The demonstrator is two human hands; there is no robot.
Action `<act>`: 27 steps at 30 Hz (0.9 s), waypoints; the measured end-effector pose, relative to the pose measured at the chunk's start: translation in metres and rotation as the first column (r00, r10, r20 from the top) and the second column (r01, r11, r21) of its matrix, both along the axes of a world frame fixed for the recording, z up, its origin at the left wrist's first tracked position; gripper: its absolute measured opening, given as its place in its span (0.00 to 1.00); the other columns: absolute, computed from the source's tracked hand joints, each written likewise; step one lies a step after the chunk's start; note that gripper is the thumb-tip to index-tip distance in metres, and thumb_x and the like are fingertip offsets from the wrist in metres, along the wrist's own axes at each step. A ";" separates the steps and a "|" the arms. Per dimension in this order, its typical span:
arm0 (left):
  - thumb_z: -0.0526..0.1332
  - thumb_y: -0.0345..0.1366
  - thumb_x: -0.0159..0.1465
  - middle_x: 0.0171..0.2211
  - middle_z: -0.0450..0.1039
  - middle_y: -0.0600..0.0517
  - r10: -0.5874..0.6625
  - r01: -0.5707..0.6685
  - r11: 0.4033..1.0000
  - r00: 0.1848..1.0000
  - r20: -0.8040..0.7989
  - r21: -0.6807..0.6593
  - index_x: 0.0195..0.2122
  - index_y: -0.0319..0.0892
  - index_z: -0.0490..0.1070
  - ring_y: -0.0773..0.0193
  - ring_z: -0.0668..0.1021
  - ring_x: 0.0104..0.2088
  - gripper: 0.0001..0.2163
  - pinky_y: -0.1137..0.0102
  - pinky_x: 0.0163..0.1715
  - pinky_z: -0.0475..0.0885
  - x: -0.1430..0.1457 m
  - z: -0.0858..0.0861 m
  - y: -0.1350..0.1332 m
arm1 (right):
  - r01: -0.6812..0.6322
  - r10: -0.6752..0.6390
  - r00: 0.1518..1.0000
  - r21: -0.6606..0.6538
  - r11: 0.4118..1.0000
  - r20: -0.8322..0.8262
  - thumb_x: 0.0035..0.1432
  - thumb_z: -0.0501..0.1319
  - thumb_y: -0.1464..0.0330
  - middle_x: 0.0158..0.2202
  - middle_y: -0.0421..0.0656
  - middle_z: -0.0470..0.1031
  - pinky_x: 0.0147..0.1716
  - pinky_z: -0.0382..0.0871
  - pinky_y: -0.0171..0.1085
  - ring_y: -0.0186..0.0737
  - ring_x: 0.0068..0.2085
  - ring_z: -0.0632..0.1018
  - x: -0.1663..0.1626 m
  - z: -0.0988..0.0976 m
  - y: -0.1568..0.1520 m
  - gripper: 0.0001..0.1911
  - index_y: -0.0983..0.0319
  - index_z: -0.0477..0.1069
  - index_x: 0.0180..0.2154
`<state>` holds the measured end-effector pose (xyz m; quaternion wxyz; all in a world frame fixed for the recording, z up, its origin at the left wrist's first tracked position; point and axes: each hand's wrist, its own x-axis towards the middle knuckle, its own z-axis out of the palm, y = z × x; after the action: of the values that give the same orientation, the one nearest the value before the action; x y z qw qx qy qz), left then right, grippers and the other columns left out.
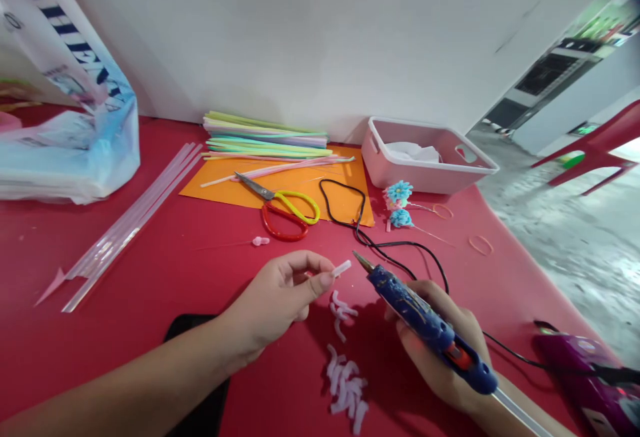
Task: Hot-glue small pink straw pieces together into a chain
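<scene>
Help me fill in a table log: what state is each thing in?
Left hand: pinching pale piece
Right hand: gripping glue gun
Glue gun: stick inserted, tip near pale piece
Scissors: blades closed
Pink basket: lidless, white material inside
Curled pieces: two clusters
Colored stems: stacked, partly on orange sheet
Black cord: loosely looped
Clear sticks: side by side

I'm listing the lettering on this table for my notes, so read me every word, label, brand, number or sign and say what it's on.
"ZHE": large dark letters on the plastic bag; the letters after these are too creased to read surely.
Smaller print on the same bag: too small to read.
Pale mark on the purple device: too blurred to read.
Glue gun: no readable lettering.
</scene>
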<state>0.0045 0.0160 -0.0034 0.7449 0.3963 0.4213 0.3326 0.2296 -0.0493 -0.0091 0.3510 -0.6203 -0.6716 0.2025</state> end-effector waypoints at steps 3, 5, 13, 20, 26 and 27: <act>0.74 0.51 0.51 0.23 0.63 0.61 0.013 -0.013 1.000 1.000 -0.004 -0.006 0.32 0.41 0.71 0.79 0.59 0.16 0.20 0.77 0.16 0.47 0.000 0.000 0.000 | 0.009 -0.009 1.000 0.011 1.000 -0.004 0.55 0.57 0.67 0.24 0.36 0.77 0.26 0.67 0.36 0.38 0.23 0.76 -0.002 -0.001 0.000 0.05 0.54 0.68 0.36; 0.74 0.50 0.53 0.23 0.65 0.61 0.010 -0.010 1.000 1.000 -0.006 -0.006 0.32 0.42 0.72 0.79 0.60 0.17 0.19 0.77 0.17 0.49 -0.001 -0.001 -0.001 | 0.006 -0.007 1.000 0.025 1.000 0.005 0.57 0.56 0.66 0.24 0.36 0.76 0.27 0.67 0.36 0.38 0.22 0.75 -0.003 0.000 -0.001 0.04 0.54 0.67 0.36; 0.74 0.49 0.54 0.22 0.65 0.62 -0.014 0.014 1.000 1.000 -0.007 0.005 0.32 0.43 0.75 0.79 0.61 0.18 0.16 0.78 0.18 0.52 -0.001 0.000 -0.001 | -0.062 0.061 0.998 0.004 0.998 0.027 0.55 0.57 0.69 0.24 0.35 0.76 0.25 0.65 0.36 0.36 0.21 0.73 -0.002 0.002 -0.002 0.06 0.53 0.65 0.37; 0.75 0.50 0.51 0.22 0.66 0.61 0.006 -0.006 1.000 1.000 0.019 -0.005 0.30 0.42 0.75 0.79 0.60 0.18 0.18 0.78 0.17 0.50 0.000 0.001 0.000 | -0.110 0.106 0.992 0.065 0.992 0.066 0.54 0.57 0.71 0.23 0.33 0.73 0.23 0.63 0.34 0.34 0.20 0.70 0.002 0.000 -0.001 0.09 0.54 0.64 0.38; 0.74 0.48 0.54 0.22 0.64 0.62 0.000 0.000 1.000 1.000 0.016 0.008 0.31 0.42 0.74 0.79 0.59 0.18 0.16 0.78 0.18 0.51 -0.002 0.003 -0.001 | -0.151 0.144 0.987 0.096 0.984 0.076 0.54 0.56 0.73 0.24 0.33 0.73 0.23 0.63 0.31 0.32 0.19 0.70 0.003 -0.004 0.001 0.11 0.56 0.65 0.40; 0.74 0.48 0.54 0.22 0.64 0.61 -0.006 0.005 1.000 1.000 0.020 0.011 0.31 0.42 0.74 0.79 0.59 0.18 0.16 0.78 0.18 0.51 -0.002 0.003 -0.001 | -0.159 0.151 0.985 0.103 0.982 0.079 0.54 0.56 0.73 0.24 0.33 0.74 0.23 0.64 0.31 0.31 0.20 0.70 0.003 -0.004 0.001 0.11 0.56 0.65 0.40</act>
<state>0.0027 0.0147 -0.0008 0.7478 0.3981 0.4111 0.3367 0.2325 -0.0478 -0.0129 0.3437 -0.5528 -0.7398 0.1703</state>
